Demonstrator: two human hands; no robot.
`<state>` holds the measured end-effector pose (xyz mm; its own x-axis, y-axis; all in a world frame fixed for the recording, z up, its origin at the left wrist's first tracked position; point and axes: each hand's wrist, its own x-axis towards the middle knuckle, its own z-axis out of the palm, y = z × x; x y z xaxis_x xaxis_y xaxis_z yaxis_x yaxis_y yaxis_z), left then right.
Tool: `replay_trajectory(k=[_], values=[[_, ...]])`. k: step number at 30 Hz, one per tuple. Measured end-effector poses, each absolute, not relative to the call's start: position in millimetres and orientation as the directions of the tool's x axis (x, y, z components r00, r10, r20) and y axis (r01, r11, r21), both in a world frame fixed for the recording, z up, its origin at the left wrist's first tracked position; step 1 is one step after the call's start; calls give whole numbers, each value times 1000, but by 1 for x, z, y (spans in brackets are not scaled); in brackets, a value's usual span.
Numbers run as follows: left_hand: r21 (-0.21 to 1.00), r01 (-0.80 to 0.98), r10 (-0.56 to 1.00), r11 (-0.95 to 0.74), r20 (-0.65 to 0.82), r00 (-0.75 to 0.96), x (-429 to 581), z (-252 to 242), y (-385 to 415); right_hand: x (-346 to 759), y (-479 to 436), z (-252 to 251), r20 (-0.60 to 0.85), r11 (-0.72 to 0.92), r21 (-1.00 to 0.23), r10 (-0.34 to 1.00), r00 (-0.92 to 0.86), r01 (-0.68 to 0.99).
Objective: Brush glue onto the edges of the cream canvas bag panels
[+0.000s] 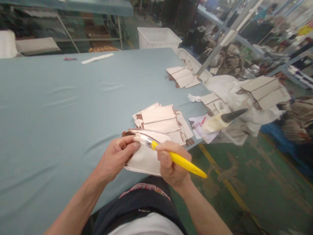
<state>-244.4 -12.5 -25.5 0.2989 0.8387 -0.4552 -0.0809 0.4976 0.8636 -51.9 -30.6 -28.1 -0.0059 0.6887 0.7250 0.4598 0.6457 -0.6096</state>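
Observation:
My right hand is closed around a yellow-handled brush, its bristles touching the upper edge of a cream leather piece. My left hand pinches that piece at its upper left corner, thumb on top. The piece has brown edges and lies near the front of the table. Just behind it is a stack of similar cream panels with seams across them and brown parts showing underneath.
The table has a blue-green cover. At its right edge stands a cream pot with a dark handle sticking out. More panels lie farther back. A white bin stands beyond the table, and a metal post rises at right.

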Motion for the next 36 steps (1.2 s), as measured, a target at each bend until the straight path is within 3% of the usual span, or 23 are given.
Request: replay_trajectory(k=[5,10,15,20,30,33,36], values=[[846,-110,827,522,-471,306,-243,-28,-12,-49,-9,-49,777,608,-527,628,47,594],[840,-113,807,530,-460,370,-241,-35,-3,-53,0,-75,638,485,-606,770,21,630],[849,-73,778,523,-440,447,-253,-46,0,-43,9,-84,619,431,-650,778,107,626],[957,105,839,271,-288,462,-275,-52,-9,-30,15,-76,602,385,-667,782,158,638],[965,259,814,-35,-123,567,-272,-35,-21,-32,22,-82,555,298,-691,802,220,658],[969,245,853,-44,-91,514,-270,-33,-20,-29,18,-73,548,305,-761,775,316,573],[972,231,886,-42,-70,459,-271,-32,-19,-27,6,-52,450,354,-890,778,437,287]])
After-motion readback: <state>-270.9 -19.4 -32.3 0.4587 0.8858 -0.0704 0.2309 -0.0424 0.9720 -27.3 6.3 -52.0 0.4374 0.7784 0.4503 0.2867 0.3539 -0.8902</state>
